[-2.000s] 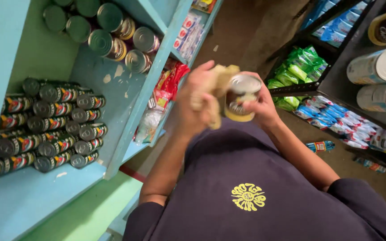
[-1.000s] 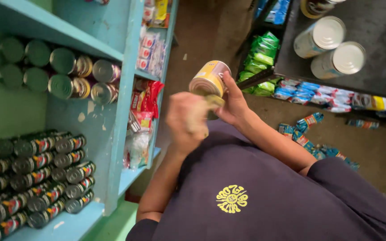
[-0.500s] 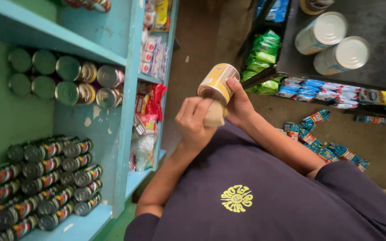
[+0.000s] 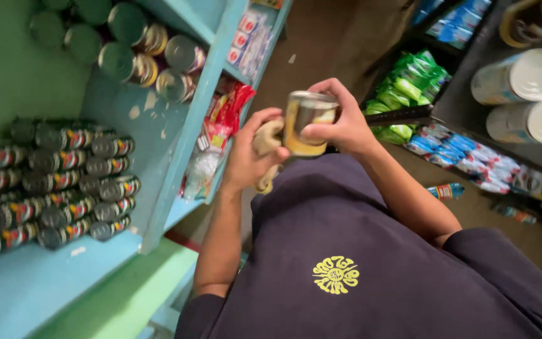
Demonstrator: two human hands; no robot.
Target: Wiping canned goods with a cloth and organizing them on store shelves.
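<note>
Can [image 4: 307, 125] now turned lid-up, cloth [image 4: 267, 141] against its side

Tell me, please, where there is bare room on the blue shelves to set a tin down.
Bare shelf board lies in front of the stacked tins. The upper shelf is crowded with tins; hanging packets fill the side.

Dim, uneven indoor light is falling across the scene. The blue shelf [image 4: 177, 157] on the left is catching the most light, while the floor [image 4: 308, 37] far off is sinking into brownish shadow. The metal lid of the can [image 4: 308, 122] is glinting faintly. Motion blur is softening everything, and the edges are bending outward.
</note>
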